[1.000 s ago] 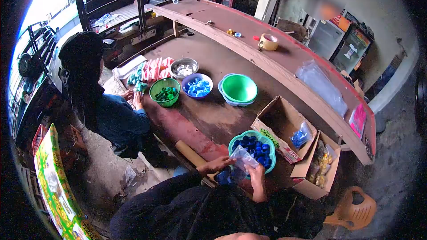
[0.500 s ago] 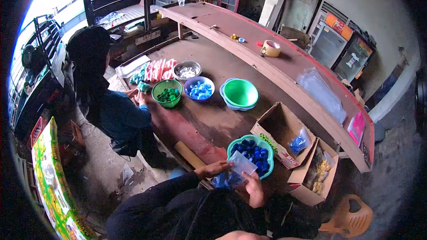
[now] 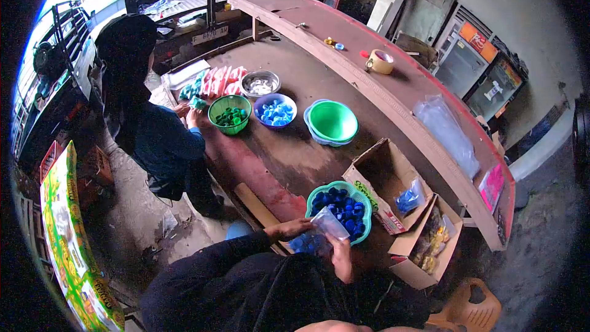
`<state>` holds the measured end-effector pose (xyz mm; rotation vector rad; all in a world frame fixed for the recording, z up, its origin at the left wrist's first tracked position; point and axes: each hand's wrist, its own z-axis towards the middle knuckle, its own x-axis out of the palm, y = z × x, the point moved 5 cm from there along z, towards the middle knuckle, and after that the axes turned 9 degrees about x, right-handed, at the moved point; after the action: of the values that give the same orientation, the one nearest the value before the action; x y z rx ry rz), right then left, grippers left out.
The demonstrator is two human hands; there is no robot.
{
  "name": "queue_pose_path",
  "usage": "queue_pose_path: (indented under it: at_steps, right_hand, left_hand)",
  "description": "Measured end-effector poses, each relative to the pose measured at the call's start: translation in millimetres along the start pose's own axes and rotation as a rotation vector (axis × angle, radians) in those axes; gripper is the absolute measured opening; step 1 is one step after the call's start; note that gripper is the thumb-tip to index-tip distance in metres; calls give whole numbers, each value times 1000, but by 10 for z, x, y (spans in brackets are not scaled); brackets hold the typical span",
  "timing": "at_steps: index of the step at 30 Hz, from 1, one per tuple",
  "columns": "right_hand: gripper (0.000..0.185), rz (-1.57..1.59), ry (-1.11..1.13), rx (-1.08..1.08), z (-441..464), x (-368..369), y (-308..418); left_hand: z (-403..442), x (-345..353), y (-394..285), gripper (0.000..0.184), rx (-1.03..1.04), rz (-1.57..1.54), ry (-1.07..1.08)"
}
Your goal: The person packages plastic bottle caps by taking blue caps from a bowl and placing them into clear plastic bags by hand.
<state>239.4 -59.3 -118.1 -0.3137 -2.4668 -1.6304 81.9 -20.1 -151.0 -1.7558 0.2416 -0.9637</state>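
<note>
A clear plastic bag (image 3: 330, 225) is stretched between my two hands at the near edge of the table. My left hand (image 3: 292, 229) pinches its left side, and my right hand (image 3: 340, 257) grips its lower right corner. Just beyond the bag stands a light green basket (image 3: 367, 229) of dark blue bottle caps (image 3: 345, 210); the bag overlaps part of it. Below my left hand lie more blue caps (image 3: 302, 244), seemingly in clear plastic and partly covered by my hands.
Cardboard boxes (image 3: 393, 229) (image 3: 402, 258) with bagged caps stand to the right. Farther back are a green basket (image 3: 228, 128), a purple bowl (image 3: 275, 124) of blue caps, a metal bowl (image 3: 260, 92) and green bowls (image 3: 332, 122). A co-worker (image 3: 157, 129) handles a small bag at left.
The view has shifted slightly. Both my hands still hold the clear bag, which now looks more tilted and creased. The co-worker's hands stay near the green basket.
</note>
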Motion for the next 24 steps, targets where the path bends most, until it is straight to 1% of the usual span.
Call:
queue_pose_path:
  at_steps: [1, 2, 3, 5, 6, 7, 9, 10, 11, 12, 13, 14, 15, 17, 18, 19, 21, 22, 23, 24]
  right_hand:
    - [34, 3, -5, 1, -1, -19, -15]
    - [30, -35, -33, -19, -2, -49, -18]
    - [26, -71, -63, -39, -9, -81, -25]
    - [25, -87, -97, -53, 5, -147, -66]
    - [24, -111, -122, -69, 8, -184, -81]
    - [24, -104, -130, -68, -9, -164, -21]
    - [25, -166, -132, -183, -115, -36, 250]
    - [25, -150, -161, -166, -128, 1, 322]
    - [25, -86, -109, -181, -147, 60, 394]
    - [25, -22, -62, -194, -194, 78, 415]
    - [25, -70, -137, -108, -122, -34, 243]
    - [26, -210, -137, -214, -61, -104, 172]
    - [24, -213, -150, -205, -53, -145, 132]
    - [23, -208, -186, -184, -30, -197, 9]
    - [22, -177, -197, -199, -3, -206, -58]
    - [21, -146, -204, -219, 15, -213, -68]
    - [20, -144, -185, -233, 13, -228, -76]
    - [19, -174, -203, -240, -6, -219, -44]
    - [19, -204, -219, -247, -10, -209, -13]
    - [19, -200, -222, -249, 17, -229, -51]
  left_hand:
    - [-36, 62, -189, 38, 297, 34, 133]
    - [-93, 132, -347, 38, 592, 67, 269]
    - [-76, 150, -349, 38, 584, 65, 277]
    - [5, 92, -101, 39, 11, -121, 86]
    - [19, 103, -114, 39, 2, -119, 92]
    - [8, 149, -160, 41, -96, -161, 84]
    - [-75, 350, -304, 46, -327, -246, 80]
    - [-158, 515, -568, 48, -435, -187, 40]
    - [-320, 885, -1271, 47, -620, 119, -106]
    - [-174, 681, -906, 46, -492, 113, -10]
    - [-34, 412, -482, 45, -357, 99, 84]
    - [-6, 320, -323, 46, -301, 38, 94]
    - [22, 278, -262, 47, -241, -22, 102]
    - [33, 303, -330, 48, -332, -100, 51]
    - [79, 251, -235, 49, -299, -110, 14]
    - [91, 304, -277, 49, -316, -109, 24]
    - [102, 338, -381, 44, -372, -63, -61]
    - [137, 300, -325, 46, -408, 10, -71]
    - [146, 235, -284, 46, -411, 14, -69]
    - [158, 176, -308, 49, -254, 234, 76]
